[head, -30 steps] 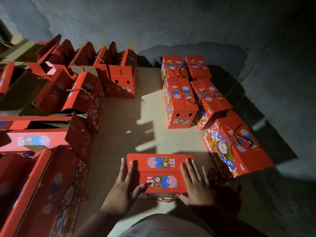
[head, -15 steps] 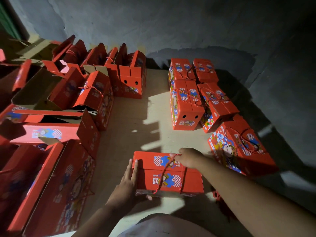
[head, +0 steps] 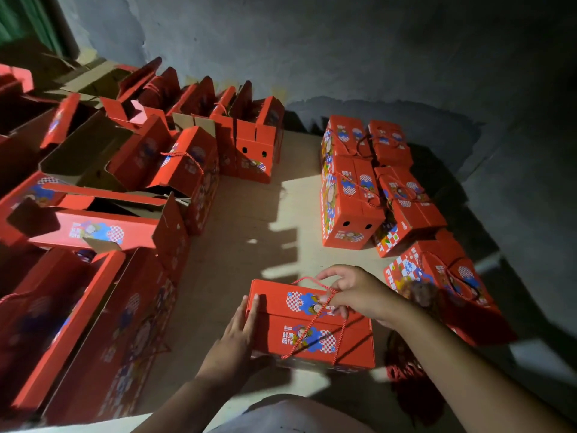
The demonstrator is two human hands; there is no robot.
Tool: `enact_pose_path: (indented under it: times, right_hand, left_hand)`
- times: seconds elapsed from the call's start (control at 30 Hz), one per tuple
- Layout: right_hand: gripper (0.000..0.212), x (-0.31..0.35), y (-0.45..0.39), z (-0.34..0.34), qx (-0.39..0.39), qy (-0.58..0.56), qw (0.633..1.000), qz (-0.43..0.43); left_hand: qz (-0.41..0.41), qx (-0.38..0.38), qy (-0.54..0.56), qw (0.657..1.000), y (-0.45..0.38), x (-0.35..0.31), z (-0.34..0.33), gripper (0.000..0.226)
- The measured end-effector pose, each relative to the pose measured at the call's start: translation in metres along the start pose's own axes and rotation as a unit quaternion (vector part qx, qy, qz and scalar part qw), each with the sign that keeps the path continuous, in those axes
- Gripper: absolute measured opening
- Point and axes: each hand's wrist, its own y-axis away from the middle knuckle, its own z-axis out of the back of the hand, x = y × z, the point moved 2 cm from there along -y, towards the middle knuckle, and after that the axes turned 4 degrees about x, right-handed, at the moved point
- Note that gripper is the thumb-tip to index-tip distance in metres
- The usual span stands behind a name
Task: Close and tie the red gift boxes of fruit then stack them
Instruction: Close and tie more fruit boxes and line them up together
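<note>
One box [head: 312, 323] lay shut on the worktop [head: 249, 214] just in front of the person, its two lid flaps meeting along the top. A red cord [head: 307, 332] ran up from its near edge and across the lid. The right hand [head: 349, 292] pinched that cord with curled fingers [head: 327, 300] over the far flap, lifting a loop above the box. The left hand [head: 240, 332] lay flat against the box's left end, fingers straight, bracing it and gripping nothing.

Judging by this, closing was done and tying was in hand; stacking was not yet begun. The next move would call for drawing the cord snug over the seam and knotting or looping it with the cord from the far side, while the left hand kept the box from sliding. A slack cord would likely let the flaps spring up.

To the right, near the wall [head: 343, 57], stood the tied boxes [head: 352, 195], closed and corded, set side by side and touching. One more tied box [head: 443, 276] sat just beside the right forearm. To the left and behind, the open boxes [head: 187, 157] waited with flaps standing up, crowded together. What lay inside them could not be made out in the dim light.
</note>
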Motion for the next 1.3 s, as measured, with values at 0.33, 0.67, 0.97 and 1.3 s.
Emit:
enact_pose_path:
  times: [0.33,0.67,0.97,1.3]
  right_hand:
    - [0.046,0.068,0.032,-0.006,-0.1,0.032,0.991,0.086]
    - [0.027,0.065,0.032,0.035,-0.19,-0.033,0.981,0.036]
    - [0.022,0.033,0.026,0.08,-0.273,-0.116,0.954,0.046]
    - [0.034,0.006,0.025,0.114,-0.346,-0.159,0.924,0.027]
  left_hand:
    - [0.0,-0.056,0.049,0.997,-0.014,-0.011,0.022,0.123]
    - [-0.007,-0.069,0.049,0.996,-0.03,-0.043,0.018,0.091]
    - [-0.123,0.09,0.099,0.983,-0.093,-0.105,-0.024,0.108]
    - [-0.154,0.179,0.071,0.969,-0.153,-0.15,-0.069,0.128]
